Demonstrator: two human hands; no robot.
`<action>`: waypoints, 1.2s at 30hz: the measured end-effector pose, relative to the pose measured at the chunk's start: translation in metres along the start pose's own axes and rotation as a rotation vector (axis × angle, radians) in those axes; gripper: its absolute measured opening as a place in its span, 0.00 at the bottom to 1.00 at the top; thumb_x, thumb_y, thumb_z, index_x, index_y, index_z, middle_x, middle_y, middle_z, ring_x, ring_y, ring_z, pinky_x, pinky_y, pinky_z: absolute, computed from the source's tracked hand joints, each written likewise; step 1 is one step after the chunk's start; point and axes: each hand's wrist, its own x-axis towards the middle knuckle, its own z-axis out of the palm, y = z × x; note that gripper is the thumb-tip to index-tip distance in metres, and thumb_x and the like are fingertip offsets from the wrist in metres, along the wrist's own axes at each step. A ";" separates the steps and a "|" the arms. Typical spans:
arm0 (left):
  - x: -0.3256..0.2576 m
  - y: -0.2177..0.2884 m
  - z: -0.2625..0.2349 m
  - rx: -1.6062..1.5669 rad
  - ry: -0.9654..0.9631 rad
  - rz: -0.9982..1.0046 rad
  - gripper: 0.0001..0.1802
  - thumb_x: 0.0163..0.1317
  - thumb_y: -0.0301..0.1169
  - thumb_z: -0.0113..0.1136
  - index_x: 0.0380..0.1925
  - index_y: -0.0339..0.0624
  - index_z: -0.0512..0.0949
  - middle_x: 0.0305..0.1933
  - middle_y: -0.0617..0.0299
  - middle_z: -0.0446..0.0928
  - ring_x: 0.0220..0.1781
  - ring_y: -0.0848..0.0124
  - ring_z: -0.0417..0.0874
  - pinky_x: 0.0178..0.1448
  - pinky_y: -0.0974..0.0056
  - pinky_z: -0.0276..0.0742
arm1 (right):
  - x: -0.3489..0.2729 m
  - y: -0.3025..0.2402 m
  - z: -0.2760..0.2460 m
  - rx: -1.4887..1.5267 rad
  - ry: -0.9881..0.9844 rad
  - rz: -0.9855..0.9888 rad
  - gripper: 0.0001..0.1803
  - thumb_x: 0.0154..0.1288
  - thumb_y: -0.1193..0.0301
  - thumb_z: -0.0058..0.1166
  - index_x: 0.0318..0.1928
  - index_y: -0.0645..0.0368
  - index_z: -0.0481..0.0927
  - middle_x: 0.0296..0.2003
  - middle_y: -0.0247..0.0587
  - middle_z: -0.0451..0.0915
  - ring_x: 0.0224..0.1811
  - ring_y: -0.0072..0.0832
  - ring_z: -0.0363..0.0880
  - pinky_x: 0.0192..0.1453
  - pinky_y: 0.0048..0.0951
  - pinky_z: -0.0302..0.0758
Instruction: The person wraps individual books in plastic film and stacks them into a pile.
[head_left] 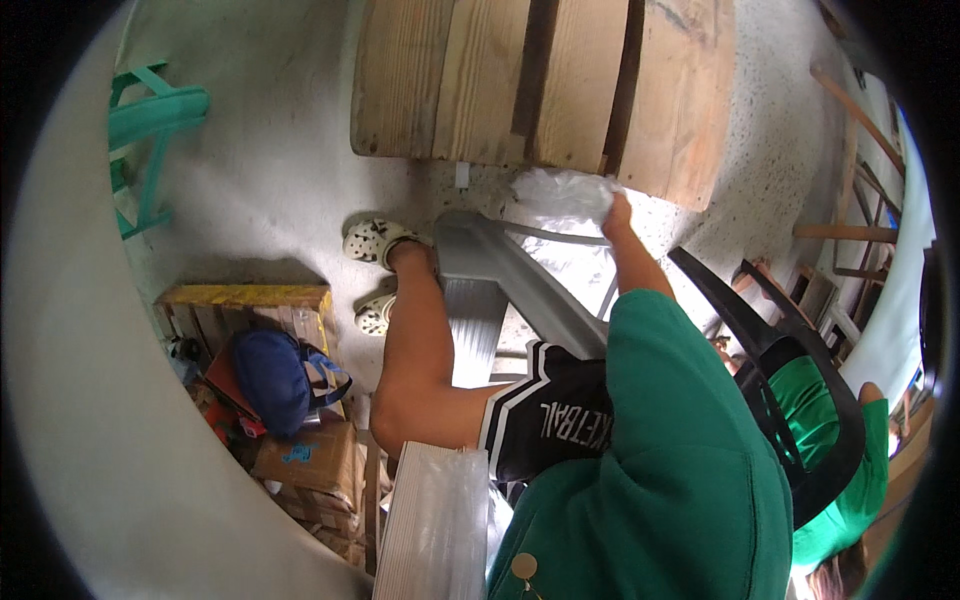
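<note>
My right hand reaches out past the grey plastic seat, its fingers closed on crumpled clear plastic film beside the slatted wooden top's near edge. The film partly covers my fingertips. More shiny clear plastic shows below it, behind a bar of the seat. Close to my lap is a stack of thin, pale flat pieces with a glossy clear surface. My left hand does not show in the picture.
The slatted wooden top spans the upper middle. At left are a wooden crate, a blue bag, a cardboard box and a green stool. A black chair holds another person in green at right.
</note>
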 end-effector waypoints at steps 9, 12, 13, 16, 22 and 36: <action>0.003 -0.005 0.009 0.029 -0.014 -0.017 0.25 0.55 0.39 0.49 0.50 0.36 0.68 0.55 0.53 0.68 0.49 0.64 0.74 0.49 0.63 0.72 | -0.011 0.021 -0.057 -0.345 -0.328 0.506 0.16 0.55 0.66 0.41 0.41 0.61 0.73 0.35 0.45 0.77 0.37 0.38 0.77 0.43 0.40 0.75; 0.033 -0.008 0.005 0.017 -0.116 0.019 0.25 0.55 0.39 0.50 0.51 0.36 0.68 0.55 0.53 0.68 0.49 0.63 0.74 0.49 0.63 0.72 | -0.011 0.099 -0.146 -1.955 -0.946 0.167 0.23 0.55 0.59 0.42 0.49 0.58 0.72 0.44 0.50 0.75 0.50 0.39 0.71 0.56 0.36 0.63; 0.016 -0.009 0.011 0.050 -0.038 -0.025 0.25 0.55 0.39 0.50 0.51 0.36 0.68 0.55 0.53 0.68 0.49 0.63 0.74 0.49 0.63 0.72 | -0.068 0.092 -0.075 -2.176 -1.048 0.037 0.23 0.55 0.62 0.42 0.50 0.57 0.72 0.47 0.50 0.73 0.51 0.40 0.71 0.55 0.35 0.64; 0.011 -0.013 0.010 0.027 -0.046 -0.053 0.25 0.55 0.39 0.50 0.51 0.36 0.68 0.55 0.53 0.68 0.49 0.63 0.74 0.49 0.63 0.72 | -0.110 0.064 -0.040 -2.167 -0.586 -0.150 0.18 0.58 0.68 0.42 0.48 0.60 0.73 0.44 0.47 0.75 0.47 0.36 0.74 0.52 0.36 0.67; 0.014 -0.012 0.003 0.027 -0.067 -0.074 0.26 0.54 0.38 0.51 0.51 0.36 0.68 0.55 0.53 0.68 0.49 0.63 0.74 0.49 0.63 0.72 | -0.074 0.095 0.011 -1.902 -0.327 -0.130 0.23 0.60 0.71 0.37 0.58 0.51 0.63 0.45 0.43 0.74 0.44 0.38 0.74 0.47 0.41 0.67; 0.030 -0.015 0.003 0.025 -0.131 -0.093 0.27 0.53 0.38 0.53 0.51 0.36 0.67 0.55 0.52 0.68 0.49 0.62 0.75 0.49 0.62 0.73 | 0.012 0.178 -0.104 -2.399 -0.465 -1.090 0.27 0.59 0.71 0.36 0.61 0.45 0.57 0.48 0.48 0.71 0.45 0.39 0.74 0.48 0.41 0.67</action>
